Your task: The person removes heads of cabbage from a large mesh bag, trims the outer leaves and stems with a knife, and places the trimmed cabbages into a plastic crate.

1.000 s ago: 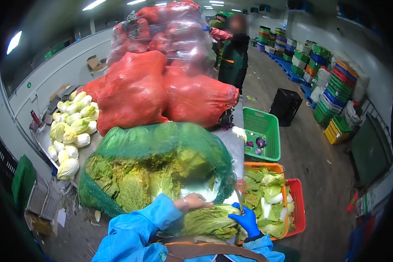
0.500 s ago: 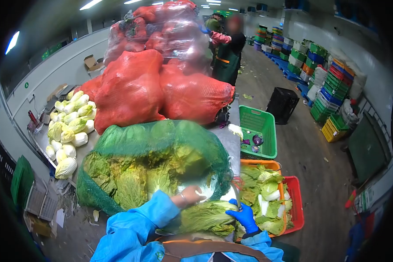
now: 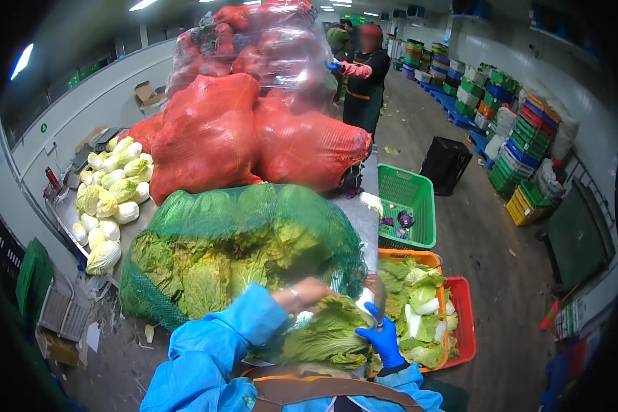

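A napa cabbage [image 3: 326, 338] with loose green outer leaves lies at the table's near edge, just in front of me. My left hand [image 3: 305, 294], bare and somewhat blurred, is closed at the top edge of one of its leaves. On the cabbage's right side is my right hand [image 3: 383, 341] in a blue glove, its fingers wrapped round a knife [image 3: 380, 302] whose blade points up and away from me. The handle is hidden in the glove. Behind the cabbage, a green net bag [image 3: 247, 206] lies open, full of more leafy cabbages [image 3: 202, 285].
Trimmed white cabbages [image 3: 110, 189] are piled at the left. Large red net sacks [image 3: 206, 137] stand behind the green bag. To the right are an orange crate [image 3: 408, 257] of leaves, a red crate [image 3: 467, 323] and a green crate [image 3: 426, 206]. A co-worker [image 3: 365, 82] stands beyond the sacks.
My left hand has moved up and slightly right, and the cabbage's outer leaves have lifted and spread. The knife blade now stands more upright in my right hand.
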`<action>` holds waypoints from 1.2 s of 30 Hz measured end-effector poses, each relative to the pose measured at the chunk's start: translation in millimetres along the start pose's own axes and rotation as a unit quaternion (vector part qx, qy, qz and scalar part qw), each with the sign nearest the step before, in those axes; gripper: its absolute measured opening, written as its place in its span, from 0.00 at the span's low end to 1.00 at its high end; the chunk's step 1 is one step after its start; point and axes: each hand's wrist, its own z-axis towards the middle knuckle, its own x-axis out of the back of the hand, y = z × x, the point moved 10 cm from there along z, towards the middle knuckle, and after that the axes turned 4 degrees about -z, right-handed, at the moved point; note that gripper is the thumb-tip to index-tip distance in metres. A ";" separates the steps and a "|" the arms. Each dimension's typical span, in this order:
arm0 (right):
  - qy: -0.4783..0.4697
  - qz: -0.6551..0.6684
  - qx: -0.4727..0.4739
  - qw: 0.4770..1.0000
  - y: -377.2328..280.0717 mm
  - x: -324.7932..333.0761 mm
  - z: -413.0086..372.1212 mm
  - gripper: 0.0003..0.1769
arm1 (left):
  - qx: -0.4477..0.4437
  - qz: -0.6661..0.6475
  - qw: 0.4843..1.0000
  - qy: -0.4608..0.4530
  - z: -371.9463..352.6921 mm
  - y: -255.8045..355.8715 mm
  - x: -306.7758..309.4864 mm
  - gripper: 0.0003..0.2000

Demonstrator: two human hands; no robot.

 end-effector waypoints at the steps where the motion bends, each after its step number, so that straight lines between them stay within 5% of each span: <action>1: 0.000 0.000 0.000 1.000 7.3 0.7 1.7 0.41 | 0.003 -0.018 1.000 -0.013 -1.2 1.7 -12.5 0.09; 3: 0.023 -0.040 0.099 0.994 -27.5 -9.7 2.3 0.43 | -0.009 -0.154 0.986 -0.070 -4.1 6.7 -42.1 0.10; 5: 0.044 -0.155 0.069 0.985 -39.4 -9.1 -1.5 0.37 | -0.022 -0.195 0.976 -0.096 -26.0 25.2 -61.3 0.13; 7: 0.099 -0.320 -0.071 0.940 -11.2 11.6 0.9 0.26 | -0.032 -0.215 0.971 -0.104 -26.4 23.0 -70.7 0.15; 8: 0.145 -0.221 0.029 0.964 3.4 19.5 5.3 0.19 | -0.031 -0.215 0.970 -0.104 -25.0 16.3 -70.3 0.15; 12: 0.235 -0.140 0.091 0.957 -0.8 34.1 -4.8 0.16 | -0.186 -0.096 0.976 -0.052 -20.2 0.8 -52.8 0.29; 14: 0.247 -0.106 0.043 0.962 15.3 41.9 -3.0 0.16 | -0.262 0.020 0.963 0.053 -45.9 10.1 -38.1 0.47; 15: 0.258 -0.071 0.001 0.963 25.4 45.6 -2.5 0.16 | -0.260 0.020 0.964 0.053 -45.0 5.0 -39.2 0.47; 17: 0.257 -0.055 -0.021 0.964 27.4 47.4 -3.5 0.16 | -0.415 0.288 0.849 0.150 -66.6 16.8 -51.4 0.53; 19: 0.278 -0.155 0.147 0.937 -8.5 48.9 -7.6 0.15 | -0.406 0.321 0.845 0.133 -58.9 -0.2 -58.1 0.53; 21: 0.294 -0.222 0.170 0.914 -1.8 61.6 -4.9 0.15 | -0.316 0.400 0.854 0.107 -41.1 -23.8 -62.8 0.50; 24: 0.335 -0.268 0.019 0.903 -0.5 76.4 -8.7 0.17 | -0.262 0.441 0.857 0.050 -30.8 -38.1 -72.9 0.43; 29: 0.336 -0.407 -0.064 0.847 87.7 120.3 -0.3 0.20 | -0.274 0.494 0.822 0.072 -35.1 -45.2 -76.0 0.40; 31: 0.307 -0.317 -0.120 0.889 150.3 127.3 3.3 0.21 | -0.268 0.487 0.828 0.067 -39.8 -42.0 -74.5 0.39; 32: 0.316 -0.164 -0.098 0.929 155.7 118.3 3.5 0.16 | -0.256 0.480 0.837 0.063 -40.3 -43.4 -73.3 0.38; 33: 0.321 -0.162 -0.098 0.928 150.5 124.4 -1.7 0.16 | -0.258 0.482 0.835 0.060 -40.6 -43.7 -73.3 0.38; 35: 0.267 0.191 -0.314 0.891 181.1 113.5 -26.5 0.13 | -0.252 0.457 0.852 0.049 -39.5 -46.1 -69.5 0.38; 36: 0.298 0.188 -0.261 0.899 164.3 127.9 -24.1 0.11 | -0.255 0.459 0.850 0.050 -37.3 -46.5 -67.5 0.38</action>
